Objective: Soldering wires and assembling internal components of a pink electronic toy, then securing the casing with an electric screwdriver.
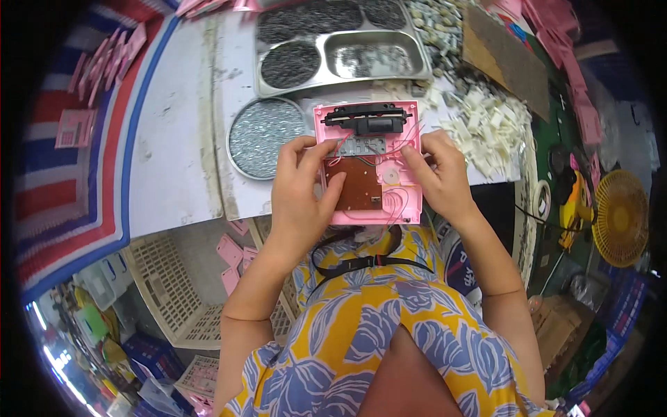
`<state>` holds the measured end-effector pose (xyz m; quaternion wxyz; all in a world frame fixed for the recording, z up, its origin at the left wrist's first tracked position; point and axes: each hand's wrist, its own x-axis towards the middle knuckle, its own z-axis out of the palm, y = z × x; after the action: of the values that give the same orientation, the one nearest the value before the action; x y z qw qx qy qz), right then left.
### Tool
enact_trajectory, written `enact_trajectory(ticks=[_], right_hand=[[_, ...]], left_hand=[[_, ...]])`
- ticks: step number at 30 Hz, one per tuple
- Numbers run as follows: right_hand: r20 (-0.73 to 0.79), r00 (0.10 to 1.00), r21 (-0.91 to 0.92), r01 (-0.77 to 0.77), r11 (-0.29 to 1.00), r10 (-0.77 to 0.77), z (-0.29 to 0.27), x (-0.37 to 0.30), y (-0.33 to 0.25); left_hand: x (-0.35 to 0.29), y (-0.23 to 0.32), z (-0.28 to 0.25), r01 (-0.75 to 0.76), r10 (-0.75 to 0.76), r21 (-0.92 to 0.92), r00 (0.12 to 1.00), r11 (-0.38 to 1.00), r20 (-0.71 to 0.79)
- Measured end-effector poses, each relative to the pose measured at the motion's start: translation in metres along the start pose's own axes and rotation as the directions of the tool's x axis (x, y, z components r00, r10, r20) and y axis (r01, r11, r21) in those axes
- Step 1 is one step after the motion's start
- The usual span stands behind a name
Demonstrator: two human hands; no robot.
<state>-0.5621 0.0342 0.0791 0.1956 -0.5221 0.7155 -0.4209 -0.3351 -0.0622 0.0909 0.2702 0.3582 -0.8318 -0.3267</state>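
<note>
A pink plastic casing (pixel 365 217) is lying open side up between the two hands, straddling the near edge of the worktable (pixel 177 153); whether the table is bearing its weight cannot be told. Inside the casing, a black roller-like assembly (pixel 375 124) is spanning the far end, with a grey metal plate (pixel 361 146) below it and a brown circuit board (pixel 354 184) filling the near left part. Thin wires are running among these parts, and a white disc (pixel 391 176) is sitting right of the board.

The left hand (pixel 300 177) is reaching over the left wall, its thumb lying on the board and its index finger parted from it, near the plate's left end; whether its other fingers are clamping the casing is hidden. The right hand (pixel 445 177) is pinching the right wall, thumb inside, fingers curling outside.

Beyond, a round tray (pixel 229 142) of silvery parts is standing left of the casing, a compartmented steel tray (pixel 344 89) is occupying the far side, and white plastic pieces (pixel 486 128) are heaping toward the near right corner.
</note>
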Motion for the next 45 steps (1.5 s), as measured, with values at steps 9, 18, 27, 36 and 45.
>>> enact_trajectory(ticks=[9,18,27,36,45], right_hand=[[0.067,0.931,-0.292,0.363,0.885,-0.36,0.004,0.036,0.024],[0.235,0.908,-0.375,0.413,0.83,-0.346,-0.004,0.034,0.033],[0.213,0.908,-0.279,0.411,0.868,-0.361,-0.012,0.042,0.036],[0.216,0.887,0.023,0.414,0.91,-0.409,-0.027,-0.003,0.015],[0.499,0.693,-0.065,0.628,0.775,-0.52,-0.02,-0.017,0.014]], left_hand=[[0.02,-0.032,0.011,-0.112,0.113,0.217,0.994,0.97,0.008],[0.009,-0.002,0.014,-0.153,0.143,0.263,0.988,0.953,0.056],[0.034,0.009,0.058,-0.588,0.522,0.153,0.79,0.794,0.322],[-0.004,0.001,0.045,-0.723,0.705,-0.04,0.658,0.689,0.265],[-0.033,-0.014,0.028,-0.6,0.603,-0.076,0.778,0.797,0.179]])
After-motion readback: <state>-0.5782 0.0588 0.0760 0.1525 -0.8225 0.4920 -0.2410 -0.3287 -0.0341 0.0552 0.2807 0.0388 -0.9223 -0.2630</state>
